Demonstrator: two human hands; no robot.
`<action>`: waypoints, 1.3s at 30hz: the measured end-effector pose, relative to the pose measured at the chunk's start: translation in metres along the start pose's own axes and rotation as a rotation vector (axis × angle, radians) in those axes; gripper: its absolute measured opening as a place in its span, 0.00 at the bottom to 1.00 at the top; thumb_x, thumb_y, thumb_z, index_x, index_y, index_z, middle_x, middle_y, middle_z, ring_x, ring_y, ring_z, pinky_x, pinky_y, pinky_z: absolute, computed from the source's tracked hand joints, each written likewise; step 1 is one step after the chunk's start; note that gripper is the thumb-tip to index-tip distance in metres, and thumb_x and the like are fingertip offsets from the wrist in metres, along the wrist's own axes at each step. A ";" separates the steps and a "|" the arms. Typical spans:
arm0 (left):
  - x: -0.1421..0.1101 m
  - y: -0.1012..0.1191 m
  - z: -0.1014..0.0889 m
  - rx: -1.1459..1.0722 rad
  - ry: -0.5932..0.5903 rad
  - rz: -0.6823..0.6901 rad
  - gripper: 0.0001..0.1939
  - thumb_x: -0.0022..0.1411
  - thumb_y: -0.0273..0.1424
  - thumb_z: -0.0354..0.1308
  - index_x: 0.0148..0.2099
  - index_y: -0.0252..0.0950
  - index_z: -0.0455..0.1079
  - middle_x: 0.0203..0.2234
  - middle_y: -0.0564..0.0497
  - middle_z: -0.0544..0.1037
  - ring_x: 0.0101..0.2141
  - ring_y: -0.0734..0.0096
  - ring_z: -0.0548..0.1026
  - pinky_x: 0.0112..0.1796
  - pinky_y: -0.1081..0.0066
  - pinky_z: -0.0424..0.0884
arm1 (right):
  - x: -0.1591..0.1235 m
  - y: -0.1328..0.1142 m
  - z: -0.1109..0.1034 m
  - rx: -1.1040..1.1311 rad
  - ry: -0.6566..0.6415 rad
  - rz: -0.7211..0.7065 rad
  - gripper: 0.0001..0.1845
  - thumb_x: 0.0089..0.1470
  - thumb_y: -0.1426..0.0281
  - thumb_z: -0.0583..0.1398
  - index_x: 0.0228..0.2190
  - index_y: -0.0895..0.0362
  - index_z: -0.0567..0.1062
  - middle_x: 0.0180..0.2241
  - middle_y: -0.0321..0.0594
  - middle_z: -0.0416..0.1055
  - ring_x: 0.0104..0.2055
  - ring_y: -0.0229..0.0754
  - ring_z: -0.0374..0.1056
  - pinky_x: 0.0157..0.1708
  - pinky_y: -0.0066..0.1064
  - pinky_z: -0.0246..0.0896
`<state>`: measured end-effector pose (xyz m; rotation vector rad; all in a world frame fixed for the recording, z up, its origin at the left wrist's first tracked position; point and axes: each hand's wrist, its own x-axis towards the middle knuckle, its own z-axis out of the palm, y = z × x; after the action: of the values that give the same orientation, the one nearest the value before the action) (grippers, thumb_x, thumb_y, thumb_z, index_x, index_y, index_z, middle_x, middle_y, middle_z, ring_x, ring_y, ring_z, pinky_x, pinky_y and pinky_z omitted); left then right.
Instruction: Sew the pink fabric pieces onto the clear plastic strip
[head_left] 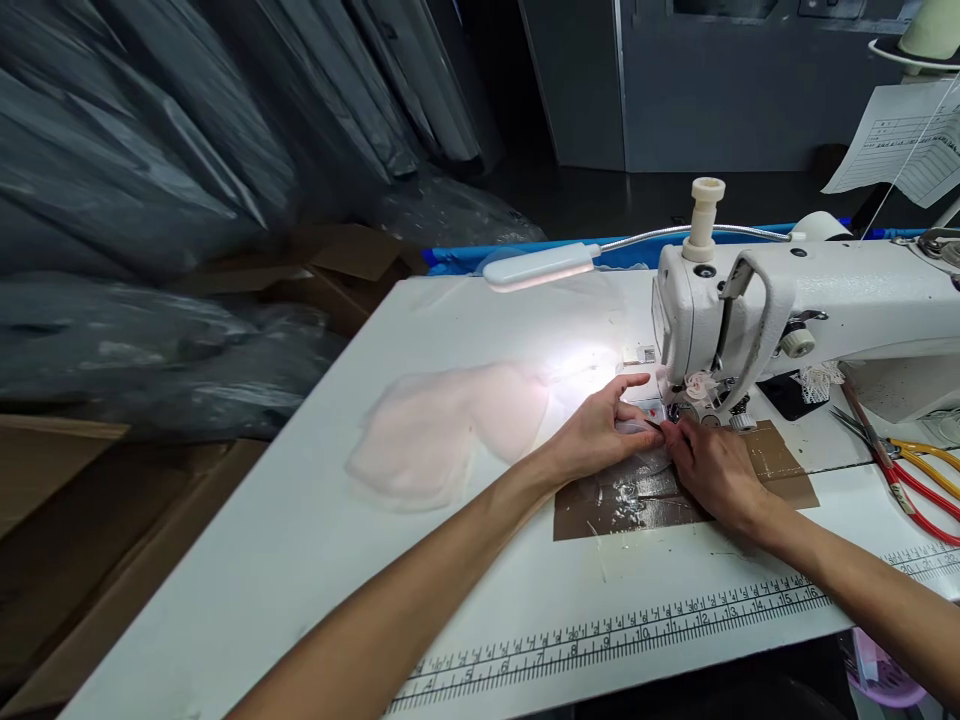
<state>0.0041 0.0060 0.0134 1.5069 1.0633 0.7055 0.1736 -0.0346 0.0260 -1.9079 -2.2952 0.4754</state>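
My left hand (600, 435) is beside the needle area of a white sewing machine (847, 300). Its index finger points out, while the thumb and other fingers close on a bit of sheer pale fabric (634, 426). My right hand (712, 470) is closed just in front of the presser foot, its fingertips meeting those of my left hand. A thin dark sliver shows between the two hands; what the right fingers pinch is hidden. Sheer pale pink fabric (442, 430) lies spread on the white table left of my hands. A pink ruffled piece (701, 386) sits by the needle bar.
Brown tape (780, 465) covers the table under my hands. Scissors with red handles (915, 505) and ones with yellow handles (926, 455) lie at right. A lamp (536, 268) lights the machine bed. A printed ruler (622, 640) runs along the front edge; cardboard boxes (150, 560) stand left.
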 end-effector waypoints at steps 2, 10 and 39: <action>0.000 0.000 0.001 0.001 0.003 -0.014 0.36 0.50 0.28 0.69 0.59 0.34 0.59 0.22 0.59 0.77 0.27 0.73 0.76 0.33 0.72 0.68 | 0.000 0.000 0.000 0.039 -0.013 0.018 0.18 0.69 0.64 0.47 0.36 0.56 0.73 0.28 0.43 0.76 0.28 0.46 0.71 0.25 0.31 0.45; 0.002 -0.001 -0.016 -0.038 -0.127 -0.011 0.41 0.49 0.32 0.70 0.61 0.33 0.55 0.27 0.53 0.80 0.33 0.67 0.79 0.37 0.68 0.71 | -0.005 0.009 -0.005 0.142 0.032 0.009 0.19 0.69 0.63 0.46 0.37 0.57 0.73 0.26 0.42 0.74 0.26 0.43 0.68 0.26 0.30 0.48; -0.012 0.021 -0.066 0.122 -0.017 -0.077 0.39 0.51 0.37 0.71 0.62 0.29 0.64 0.33 0.46 0.83 0.38 0.62 0.80 0.45 0.63 0.73 | 0.023 -0.015 0.018 0.435 0.103 -0.163 0.14 0.60 0.68 0.56 0.45 0.58 0.76 0.37 0.47 0.77 0.41 0.51 0.73 0.42 0.38 0.66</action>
<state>-0.0540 0.0238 0.0491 1.5637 1.1630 0.5823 0.1494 -0.0179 0.0109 -1.4908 -2.0495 0.7619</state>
